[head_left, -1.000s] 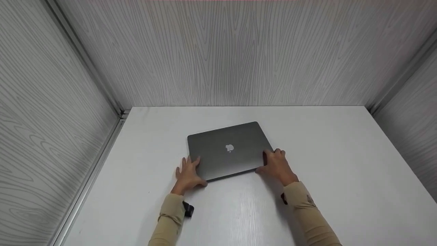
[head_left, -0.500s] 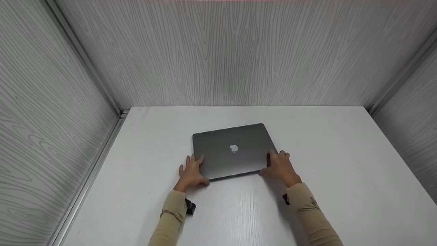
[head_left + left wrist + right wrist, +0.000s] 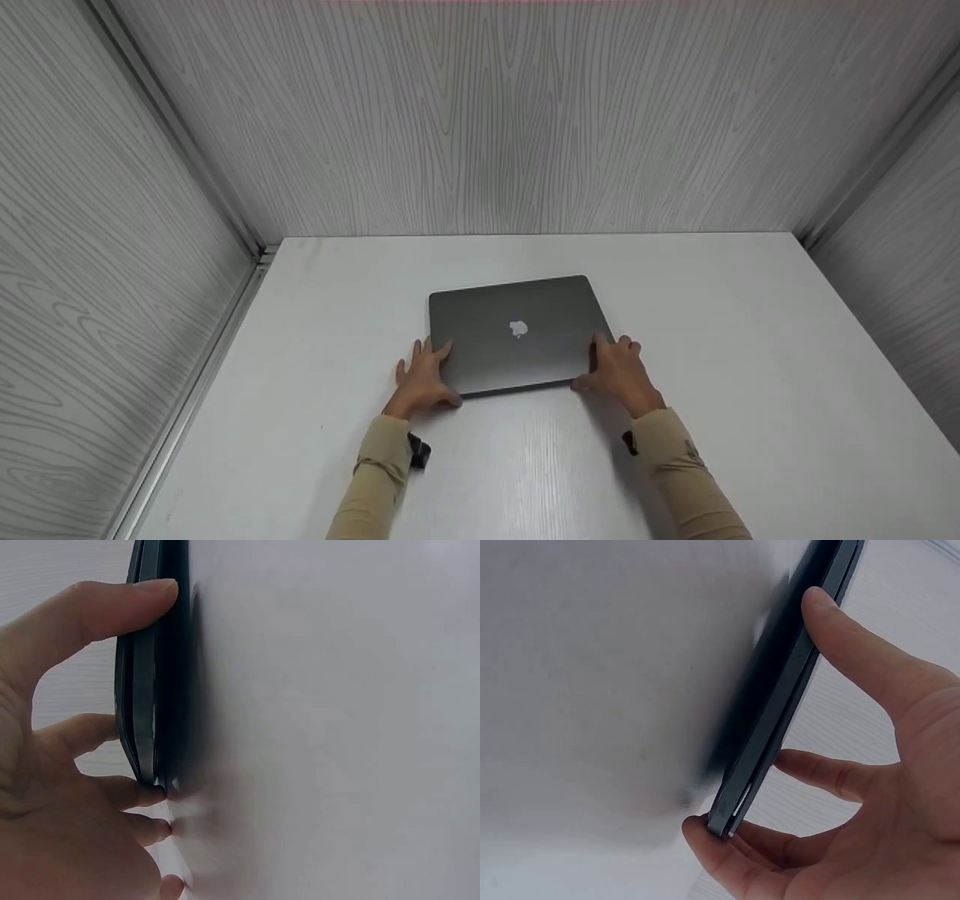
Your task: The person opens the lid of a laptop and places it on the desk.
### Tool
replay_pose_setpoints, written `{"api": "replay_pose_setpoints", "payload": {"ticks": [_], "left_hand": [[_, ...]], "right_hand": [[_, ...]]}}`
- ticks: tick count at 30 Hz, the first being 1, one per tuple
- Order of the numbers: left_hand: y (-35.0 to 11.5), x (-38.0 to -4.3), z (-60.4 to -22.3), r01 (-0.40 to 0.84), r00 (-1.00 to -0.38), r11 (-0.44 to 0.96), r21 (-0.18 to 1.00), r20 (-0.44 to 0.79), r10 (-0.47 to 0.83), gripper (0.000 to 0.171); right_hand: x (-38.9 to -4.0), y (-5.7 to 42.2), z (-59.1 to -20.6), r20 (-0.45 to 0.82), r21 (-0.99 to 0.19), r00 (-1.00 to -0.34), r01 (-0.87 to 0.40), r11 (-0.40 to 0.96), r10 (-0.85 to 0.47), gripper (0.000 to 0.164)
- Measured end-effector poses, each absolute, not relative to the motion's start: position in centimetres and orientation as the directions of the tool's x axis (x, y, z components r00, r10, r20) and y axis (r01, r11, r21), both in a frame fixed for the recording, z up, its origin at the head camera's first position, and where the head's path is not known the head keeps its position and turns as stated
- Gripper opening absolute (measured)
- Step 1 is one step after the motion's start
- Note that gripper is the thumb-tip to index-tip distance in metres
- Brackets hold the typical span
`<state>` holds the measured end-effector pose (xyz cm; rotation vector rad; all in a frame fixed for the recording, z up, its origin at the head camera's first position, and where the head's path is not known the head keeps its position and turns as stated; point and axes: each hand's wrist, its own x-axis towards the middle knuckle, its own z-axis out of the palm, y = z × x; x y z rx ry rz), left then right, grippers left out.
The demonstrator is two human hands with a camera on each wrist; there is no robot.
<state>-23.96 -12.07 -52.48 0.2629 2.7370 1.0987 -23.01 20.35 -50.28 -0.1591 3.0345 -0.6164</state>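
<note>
A dark grey closed laptop (image 3: 517, 352) with a pale apple logo on its lid lies on the white table (image 3: 750, 360), turned slightly askew. At its near left corner my left hand (image 3: 422, 382) grips it, thumb against the front edge and index finger on the lid. The left wrist view shows the other fingers at the side of the laptop (image 3: 145, 712), tips down by the tabletop. My right hand (image 3: 621, 373) holds the near right corner. Its thumb presses the front edge of the laptop (image 3: 776, 705), one finger touches the lid, and others curl at the side.
A grey wood-grain panel (image 3: 487, 120) rises behind the table's back edge. Similar side panels stand at left (image 3: 112, 285) and right (image 3: 907, 247). A metal rail (image 3: 195, 390) runs along the left table edge.
The laptop has slid a little to the right and turned clockwise, so its front edge lies more level across the view. Both hands have moved right with it, keeping their places at its corners.
</note>
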Motion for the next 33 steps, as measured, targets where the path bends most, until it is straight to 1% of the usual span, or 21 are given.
{"api": "replay_pose_setpoints", "payload": {"ticks": [7,8,15,19,29,33], "left_hand": [[-11.7,-24.4,-52.5,0.114,-0.961,0.718,0.687,-0.106,0.254,0.099],[-11.7,-24.5,-52.5,0.119,-0.960,0.719,0.685,-0.104,0.258,0.099],[-11.1,-24.9,-52.3,0.127,-0.952,0.738,0.662,-0.127,0.278,0.100],[-10.9,-25.0,-52.3,0.133,-0.951,0.732,0.668,-0.123,0.285,0.100],[-10.2,-25.4,-52.5,0.148,-0.947,0.727,0.670,-0.116,0.300,0.098],[-9.8,-25.6,-52.5,0.148,-0.945,0.724,0.674,-0.121,0.305,0.098]], "right_hand": [[-22.5,20.8,-50.3,-0.053,-0.406,-0.995,-0.055,0.912,-0.083,0.078],[-22.4,20.9,-50.2,-0.056,-0.407,-0.995,-0.051,0.912,-0.081,0.080],[-22.2,21.4,-50.0,-0.059,-0.396,-0.995,-0.048,0.917,-0.077,0.083],[-22.0,21.6,-50.1,-0.066,-0.393,-0.995,-0.040,0.919,-0.072,0.086],[-21.6,22.2,-50.1,-0.052,-0.410,-0.997,-0.024,0.912,-0.049,0.079],[-21.4,22.7,-50.0,-0.052,-0.418,-0.998,-0.016,0.908,-0.041,0.072]]}}
